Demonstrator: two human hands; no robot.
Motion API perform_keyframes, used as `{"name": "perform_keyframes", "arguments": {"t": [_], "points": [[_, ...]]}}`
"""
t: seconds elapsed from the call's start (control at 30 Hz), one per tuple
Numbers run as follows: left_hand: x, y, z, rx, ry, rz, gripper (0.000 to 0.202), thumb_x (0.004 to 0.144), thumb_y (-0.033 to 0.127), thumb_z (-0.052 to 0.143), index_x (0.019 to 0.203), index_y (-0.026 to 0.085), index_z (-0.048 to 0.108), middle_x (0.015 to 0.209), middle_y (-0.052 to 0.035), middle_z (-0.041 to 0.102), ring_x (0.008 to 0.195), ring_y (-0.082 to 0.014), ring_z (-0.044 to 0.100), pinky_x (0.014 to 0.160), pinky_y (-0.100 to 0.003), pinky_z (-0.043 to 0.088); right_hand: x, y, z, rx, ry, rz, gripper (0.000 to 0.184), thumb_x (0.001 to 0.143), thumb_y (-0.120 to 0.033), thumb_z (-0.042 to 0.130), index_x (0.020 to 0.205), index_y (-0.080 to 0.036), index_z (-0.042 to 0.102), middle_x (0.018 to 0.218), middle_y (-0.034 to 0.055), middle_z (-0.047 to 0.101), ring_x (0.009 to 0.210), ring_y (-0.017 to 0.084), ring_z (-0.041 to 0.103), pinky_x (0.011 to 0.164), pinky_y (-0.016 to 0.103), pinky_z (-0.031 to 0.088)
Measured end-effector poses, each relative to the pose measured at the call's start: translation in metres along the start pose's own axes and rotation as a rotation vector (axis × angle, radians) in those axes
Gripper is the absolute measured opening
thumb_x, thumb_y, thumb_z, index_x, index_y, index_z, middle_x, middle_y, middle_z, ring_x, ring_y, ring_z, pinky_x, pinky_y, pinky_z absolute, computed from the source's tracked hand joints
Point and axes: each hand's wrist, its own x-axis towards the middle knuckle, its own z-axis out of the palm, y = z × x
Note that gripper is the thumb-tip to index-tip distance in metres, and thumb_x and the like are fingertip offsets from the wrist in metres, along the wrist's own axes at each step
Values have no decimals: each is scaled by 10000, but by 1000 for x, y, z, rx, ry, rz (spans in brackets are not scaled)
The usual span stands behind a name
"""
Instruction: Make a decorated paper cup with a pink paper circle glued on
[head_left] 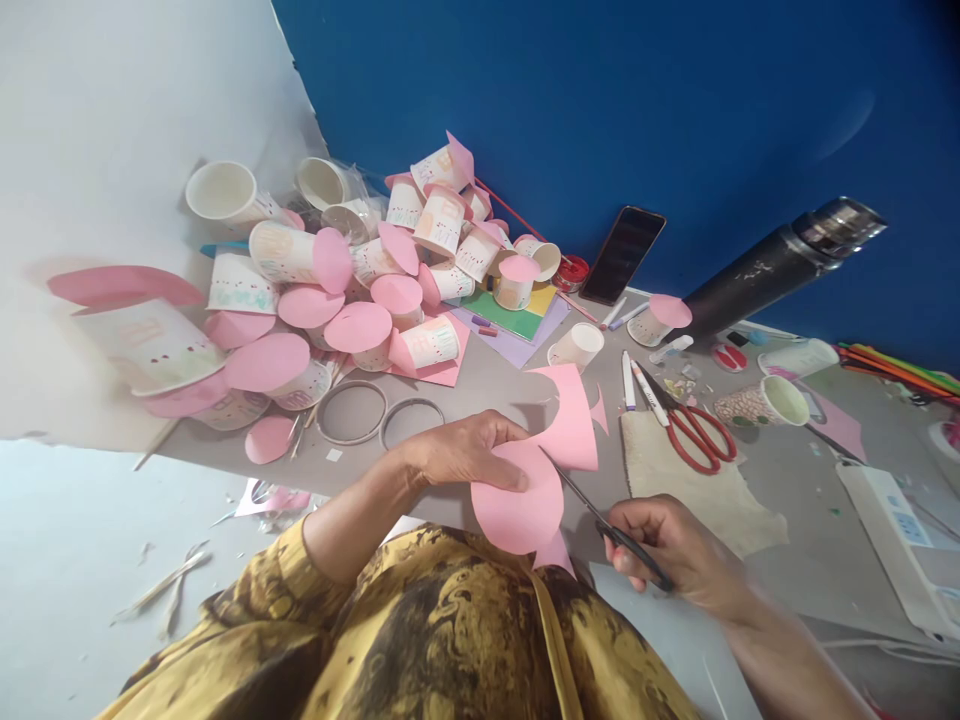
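— So what has the left hand (465,452) got?
— It pinches a pink paper sheet (525,480) between thumb and fingers, above the grey table (787,520).
— And the right hand (675,550)?
— Closed around the black-handled scissors (600,520), blades partly open at the paper's edge.
— Anything nearby?
— Red-handled scissors (697,435) just right, and a heap of paper cups (337,280) capped with pink discs, far left.
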Motion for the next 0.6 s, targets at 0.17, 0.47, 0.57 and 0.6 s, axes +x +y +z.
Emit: {"name": "perform_keyframes", "arguments": {"t": [0.17, 0.47, 0.57, 0.6], "points": [[-1, 3, 0, -35, -23, -13, 241, 670, 336, 866, 823, 159, 810, 795, -81, 752, 692, -203, 652, 584, -258, 475, -1, 4, 0, -8, 32, 0, 548, 700, -691, 777, 665, -161, 644, 505, -17, 547, 479, 95, 410, 476, 245, 232], [0, -28, 20, -455, 364, 48, 359, 616, 383, 928, 755, 119, 728, 681, -52, 709, 576, -132, 623, 539, -218, 453, -2, 9, 3, 85, 73, -31, 552, 687, -702, 786, 665, -174, 628, 507, -22, 532, 461, 95, 403, 484, 255, 279], [1, -35, 31, -585, 449, 80, 370, 610, 373, 940, 774, 127, 717, 699, -47, 721, 581, -135, 639, 544, -220, 468, 0, 11, 4, 83, 82, -57, 569, 710, -724, 762, 652, -179, 606, 504, -18, 533, 475, 98, 398, 499, 259, 300], [2, -37, 34, -612, 466, 92, 369, 614, 372, 941, 778, 127, 719, 702, -46, 722, 586, -135, 641, 548, -221, 473, 1, 12, 5, 85, 86, -62, 574, 715, -729, 756, 645, -182, 596, 503, -17, 532, 481, 100, 397, 503, 260, 305]]}}
